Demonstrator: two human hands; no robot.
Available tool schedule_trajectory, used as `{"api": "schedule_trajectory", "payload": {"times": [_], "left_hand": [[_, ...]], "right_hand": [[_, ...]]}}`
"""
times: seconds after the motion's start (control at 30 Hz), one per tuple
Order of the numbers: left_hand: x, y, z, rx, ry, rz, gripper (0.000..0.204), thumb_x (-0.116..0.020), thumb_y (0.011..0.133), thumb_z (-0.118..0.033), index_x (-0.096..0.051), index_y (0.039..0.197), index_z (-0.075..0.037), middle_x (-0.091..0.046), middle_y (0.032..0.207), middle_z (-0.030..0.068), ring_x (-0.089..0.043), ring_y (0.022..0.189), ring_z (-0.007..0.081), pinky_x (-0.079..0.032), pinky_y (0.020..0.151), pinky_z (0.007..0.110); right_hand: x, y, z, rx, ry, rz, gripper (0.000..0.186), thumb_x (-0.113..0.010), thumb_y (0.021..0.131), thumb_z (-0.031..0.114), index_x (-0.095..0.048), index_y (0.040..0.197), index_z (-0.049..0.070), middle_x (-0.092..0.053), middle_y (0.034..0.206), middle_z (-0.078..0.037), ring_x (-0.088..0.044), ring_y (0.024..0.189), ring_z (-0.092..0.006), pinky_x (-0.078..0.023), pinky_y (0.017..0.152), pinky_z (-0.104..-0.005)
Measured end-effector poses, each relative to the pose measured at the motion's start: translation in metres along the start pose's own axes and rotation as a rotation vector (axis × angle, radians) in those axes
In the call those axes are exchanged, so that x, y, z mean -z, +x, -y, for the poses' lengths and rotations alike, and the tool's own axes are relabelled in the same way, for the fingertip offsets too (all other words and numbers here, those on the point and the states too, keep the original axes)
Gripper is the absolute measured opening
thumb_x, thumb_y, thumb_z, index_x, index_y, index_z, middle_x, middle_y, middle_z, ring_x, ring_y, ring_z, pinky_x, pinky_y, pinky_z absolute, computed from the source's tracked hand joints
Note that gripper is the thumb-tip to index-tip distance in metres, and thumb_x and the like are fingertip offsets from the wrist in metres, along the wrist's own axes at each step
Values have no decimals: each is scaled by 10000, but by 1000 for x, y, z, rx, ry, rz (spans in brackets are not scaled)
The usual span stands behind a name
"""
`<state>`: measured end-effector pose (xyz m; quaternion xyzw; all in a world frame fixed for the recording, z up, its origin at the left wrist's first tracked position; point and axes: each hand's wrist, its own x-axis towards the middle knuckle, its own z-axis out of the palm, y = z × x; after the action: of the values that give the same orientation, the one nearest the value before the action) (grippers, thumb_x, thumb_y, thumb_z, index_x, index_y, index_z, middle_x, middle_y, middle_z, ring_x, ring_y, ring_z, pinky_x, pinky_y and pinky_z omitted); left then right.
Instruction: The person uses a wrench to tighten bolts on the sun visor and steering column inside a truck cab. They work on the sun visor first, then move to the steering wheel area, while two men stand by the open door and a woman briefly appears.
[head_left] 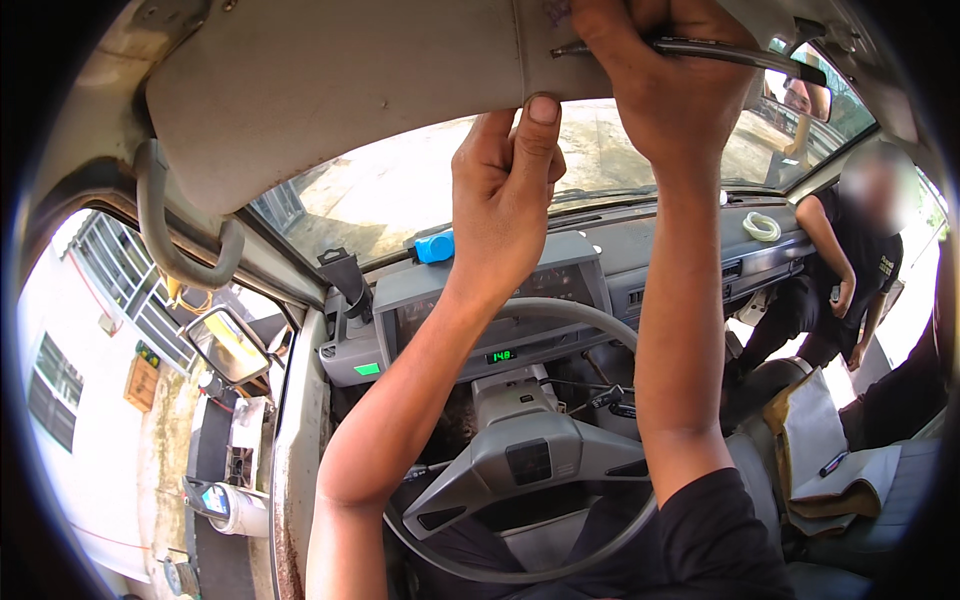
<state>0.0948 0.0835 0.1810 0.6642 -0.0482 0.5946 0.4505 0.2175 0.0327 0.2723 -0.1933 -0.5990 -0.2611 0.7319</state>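
Overhead, a grey-beige sun visor panel [330, 90] spans the top of the windscreen, with a seam running down it. At the seam, my left hand [510, 180] pinches the panel's lower edge, thumb in front and fingers mostly behind. Raised to its right, my right hand [680, 90] is closed around a slim dark pen [700, 48]. The pen lies nearly level, its tip pointing left and close to the panel surface. A small purple mark shows on the panel above the tip. Part of my right hand is cut off by the upper edge.
Below my arms are the steering wheel [530, 462] and dashboard [460, 362]. A grab handle [165, 215] hangs at left; a rear-view mirror [800, 95] is at right. Another person [865, 250] is by the passenger side. Papers [845, 478] lie on the seat.
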Motion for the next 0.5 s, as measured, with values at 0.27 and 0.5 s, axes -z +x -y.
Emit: {"api": "schedule_trajectory", "payload": {"times": [0.27, 0.5], "left_hand": [[1, 0, -1, 16, -22, -1, 420, -618, 1225, -500, -685, 1132, -97, -439, 719, -63, -303, 606, 35, -245, 534, 265], [1, -1, 0, -4, -4, 8, 436, -617, 1225, -504, -713, 1219, -79, -450, 717, -67, -312, 611, 31, -256, 537, 264]], "right_hand": [[4, 5, 31, -79, -103, 54, 510, -844, 1003, 38, -450, 687, 110, -469, 610, 44, -474, 575, -33, -368, 499, -285], [6, 0, 4, 17, -153, -20, 499, -854, 1017, 72, -474, 697, 123, -481, 633, 60, -391, 587, -33, -301, 515, -282]]}}
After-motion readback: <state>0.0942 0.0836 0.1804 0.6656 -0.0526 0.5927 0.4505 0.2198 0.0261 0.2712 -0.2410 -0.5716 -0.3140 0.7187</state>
